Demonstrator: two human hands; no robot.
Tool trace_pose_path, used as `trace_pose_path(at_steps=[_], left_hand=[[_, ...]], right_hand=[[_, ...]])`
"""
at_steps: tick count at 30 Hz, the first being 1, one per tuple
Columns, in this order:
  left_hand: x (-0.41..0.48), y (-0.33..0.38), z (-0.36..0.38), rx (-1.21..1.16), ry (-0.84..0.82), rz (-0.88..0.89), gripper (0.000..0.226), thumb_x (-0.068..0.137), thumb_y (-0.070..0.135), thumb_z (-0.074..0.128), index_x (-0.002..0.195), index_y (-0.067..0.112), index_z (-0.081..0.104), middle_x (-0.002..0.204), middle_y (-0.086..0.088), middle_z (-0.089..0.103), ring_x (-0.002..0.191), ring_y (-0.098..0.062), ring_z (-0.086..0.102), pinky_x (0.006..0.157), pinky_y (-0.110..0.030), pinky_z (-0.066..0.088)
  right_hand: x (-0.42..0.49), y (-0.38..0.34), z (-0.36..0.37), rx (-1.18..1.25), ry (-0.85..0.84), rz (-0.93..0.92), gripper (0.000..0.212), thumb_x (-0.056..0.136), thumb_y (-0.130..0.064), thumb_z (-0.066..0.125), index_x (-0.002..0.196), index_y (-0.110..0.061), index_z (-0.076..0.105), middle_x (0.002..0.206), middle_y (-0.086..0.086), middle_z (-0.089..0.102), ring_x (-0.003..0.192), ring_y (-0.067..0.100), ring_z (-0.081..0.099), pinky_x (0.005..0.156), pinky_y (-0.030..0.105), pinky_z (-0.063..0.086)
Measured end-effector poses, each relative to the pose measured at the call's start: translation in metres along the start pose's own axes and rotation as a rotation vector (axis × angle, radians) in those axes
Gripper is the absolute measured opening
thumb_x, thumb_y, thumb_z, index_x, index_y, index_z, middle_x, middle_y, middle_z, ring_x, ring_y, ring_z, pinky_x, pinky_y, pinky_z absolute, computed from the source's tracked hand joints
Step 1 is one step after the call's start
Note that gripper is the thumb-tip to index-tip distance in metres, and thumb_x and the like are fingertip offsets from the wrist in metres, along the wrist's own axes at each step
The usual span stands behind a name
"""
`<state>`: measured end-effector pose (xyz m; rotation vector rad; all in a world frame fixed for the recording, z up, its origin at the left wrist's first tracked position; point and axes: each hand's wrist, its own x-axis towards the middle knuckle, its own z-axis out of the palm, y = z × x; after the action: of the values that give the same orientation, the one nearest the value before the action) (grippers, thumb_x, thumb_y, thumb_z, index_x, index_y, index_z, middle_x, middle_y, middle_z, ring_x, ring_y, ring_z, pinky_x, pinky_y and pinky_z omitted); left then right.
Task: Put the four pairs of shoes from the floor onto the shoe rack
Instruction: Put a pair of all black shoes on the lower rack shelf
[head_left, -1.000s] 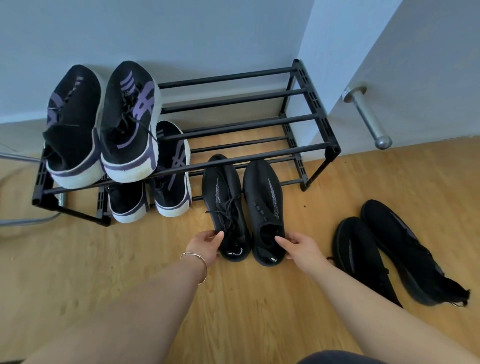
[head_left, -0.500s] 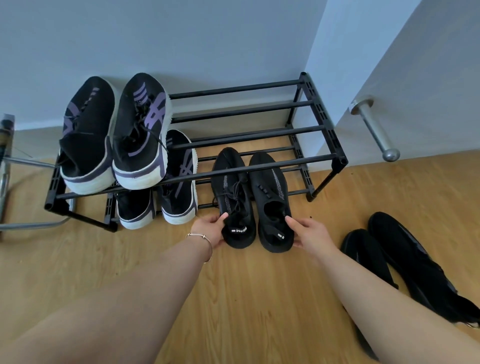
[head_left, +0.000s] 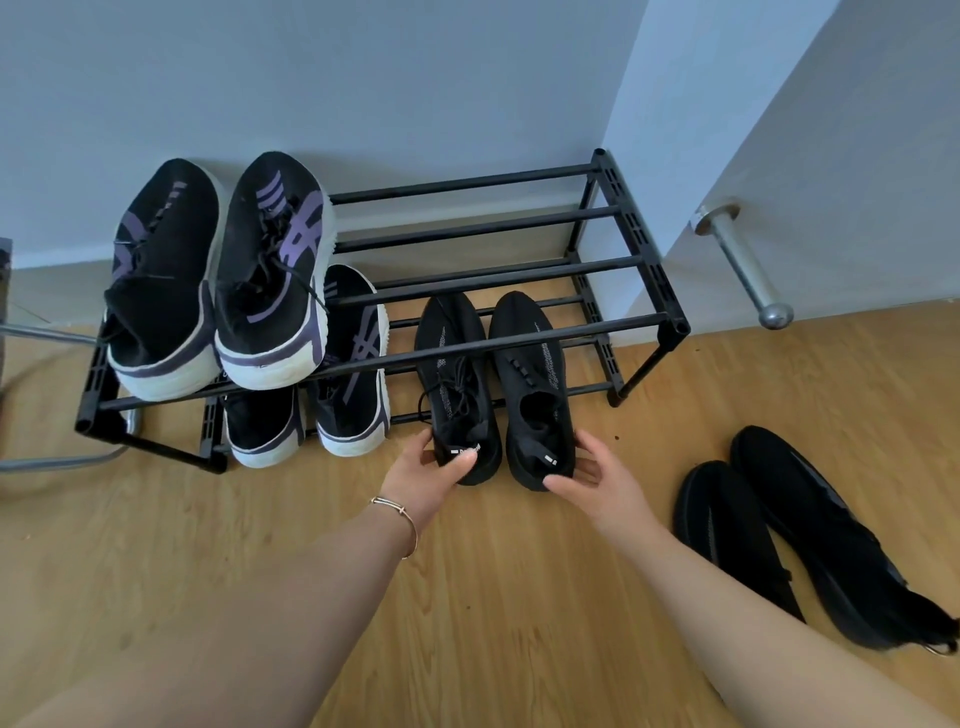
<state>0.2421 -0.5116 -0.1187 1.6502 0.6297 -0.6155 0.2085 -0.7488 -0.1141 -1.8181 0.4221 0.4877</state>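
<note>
Fingers (head_left: 470, 460) of each hand grip the heel of one black shoe, sliding the pair onto the lower shelf.

Left hand (head_left: 426, 475) holds the laced shoe (head_left: 457, 384), right hand (head_left: 597, 478) its partner (head_left: 535, 384); both toes lie under the shoe rack's (head_left: 639, 270) front bar, heels overhanging. Two purple-striped pairs already sit on the rack. Next, I judge: let go, then fetch the last black pair (head_left: 789, 535) on the floor (head_left: 519, 623).

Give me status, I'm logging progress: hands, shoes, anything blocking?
Left hand and right hand each on a heel of the black pair, lower tier. Last black pair on floor. Nothing blocking.
</note>
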Motion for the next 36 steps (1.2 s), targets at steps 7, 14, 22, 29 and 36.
trace_pose_path(at_steps=[7,14,22,29,36], left_hand=[[-0.005,0.008,0.005,0.175,0.077,0.007,0.086,0.083,0.021,0.081,0.154,0.032,0.034,0.130,0.001,0.061,0.102,-0.014,0.057,0.082,-0.027,0.048],[0.006,0.027,0.005,0.240,0.114,0.035,0.084,0.086,0.026,0.078,0.156,0.033,0.031,0.144,0.001,0.055,0.127,-0.019,0.056,0.094,-0.028,0.046],[0.024,0.049,0.006,0.338,0.120,0.064,0.076,0.086,0.029,0.077,0.151,0.034,0.039,0.130,0.003,0.066,0.118,-0.018,0.062,0.098,-0.030,0.050],[0.029,0.069,0.003,0.451,0.126,0.083,0.074,0.091,0.026,0.072,0.155,0.026,0.035,0.142,-0.004,0.058,0.128,-0.028,0.057,0.104,-0.035,0.045],[0.028,0.073,0.000,0.518,0.104,0.058,0.075,0.093,0.028,0.069,0.156,0.028,0.029,0.140,-0.004,0.059,0.125,-0.029,0.058,0.101,-0.035,0.046]], right_hand=[[0.006,0.002,0.015,-0.310,0.133,-0.131,0.091,0.082,-0.025,0.081,0.156,-0.029,0.028,0.145,-0.009,0.043,0.126,0.011,0.053,0.109,0.037,0.048],[0.030,-0.028,0.010,-0.365,0.213,-0.225,0.071,0.082,-0.020,0.081,0.145,-0.023,0.047,0.124,-0.014,0.047,0.112,0.011,0.057,0.096,0.027,0.049],[0.058,-0.050,0.003,-0.394,0.227,-0.192,0.069,0.084,-0.019,0.080,0.145,-0.019,0.048,0.135,0.003,0.056,0.121,0.022,0.058,0.105,0.040,0.048],[0.073,-0.069,0.010,-0.507,0.211,-0.182,0.049,0.087,-0.012,0.076,0.133,-0.009,0.059,0.131,0.009,0.061,0.123,0.026,0.057,0.099,0.029,0.042],[0.081,-0.064,0.009,-0.612,0.183,-0.199,0.060,0.089,-0.021,0.075,0.143,-0.010,0.051,0.133,0.011,0.060,0.125,0.027,0.056,0.107,0.040,0.047]])
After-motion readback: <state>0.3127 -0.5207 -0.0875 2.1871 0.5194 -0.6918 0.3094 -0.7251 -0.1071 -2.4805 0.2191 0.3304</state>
